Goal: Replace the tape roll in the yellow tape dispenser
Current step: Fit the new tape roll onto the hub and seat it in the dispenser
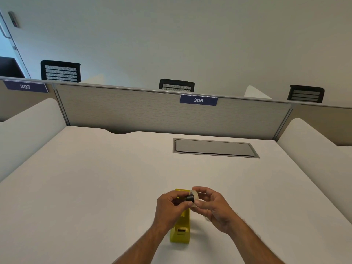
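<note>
The yellow tape dispenser (181, 230) stands on the white desk (95, 187), partly hidden under my hands. Just above it, my left hand (169, 208) pinches a small black spool core (189, 198). My right hand (213, 208) holds a clear tape roll (196, 195) between thumb and fingers. The core sits at the roll's centre hole; how far in it reaches I cannot tell.
A grey flush cable hatch (215, 148) lies in the desk at the back right. Grey partition panels (133, 109) with a "306" label (198, 100) close off the back; white side dividers (28, 130) flank the desk. Black chairs stand beyond.
</note>
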{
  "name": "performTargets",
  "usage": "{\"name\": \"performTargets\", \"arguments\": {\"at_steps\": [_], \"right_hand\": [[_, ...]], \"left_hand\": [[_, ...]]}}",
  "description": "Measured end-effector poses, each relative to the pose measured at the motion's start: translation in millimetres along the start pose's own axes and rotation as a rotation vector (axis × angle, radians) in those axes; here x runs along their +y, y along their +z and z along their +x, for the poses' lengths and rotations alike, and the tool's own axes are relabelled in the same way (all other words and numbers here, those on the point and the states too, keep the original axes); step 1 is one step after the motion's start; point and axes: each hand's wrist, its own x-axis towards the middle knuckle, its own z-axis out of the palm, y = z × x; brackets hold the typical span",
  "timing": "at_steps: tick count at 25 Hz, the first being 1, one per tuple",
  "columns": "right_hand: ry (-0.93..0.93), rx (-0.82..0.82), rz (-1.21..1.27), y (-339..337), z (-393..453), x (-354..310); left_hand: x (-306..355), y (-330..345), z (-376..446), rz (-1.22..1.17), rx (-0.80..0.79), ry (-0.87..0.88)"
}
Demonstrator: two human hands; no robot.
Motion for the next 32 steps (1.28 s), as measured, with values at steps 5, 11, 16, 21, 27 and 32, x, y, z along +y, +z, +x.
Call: {"name": "performTargets", "arguments": {"at_steps": [5, 11, 16, 21, 27, 32], "right_hand": [[-0.006, -0.012, -0.018, 1, -2, 3], [-0.023, 0.007, -0.123, 8, -2, 4], [-0.029, 0.003, -0.143, 8, -4, 1], [-0.107, -0.006, -0.203, 6, -4, 1], [-0.178, -0.003, -0.299, 7, 2, 3], [-0.198, 0.035, -0.323, 8, 7, 7]], "left_hand": [[2, 1, -1, 0.028, -0.008, 0.009], [-1, 7, -1, 0.114, 0.039, -0.011], [-1, 4, 0, 0.050, -0.052, -0.098], [-4, -1, 1, -0.183, -0.157, -0.185], [-3, 4, 5, -0.238, -0.078, -0.236], [-4, 4, 7, -0.240, -0.032, -0.214]]}}
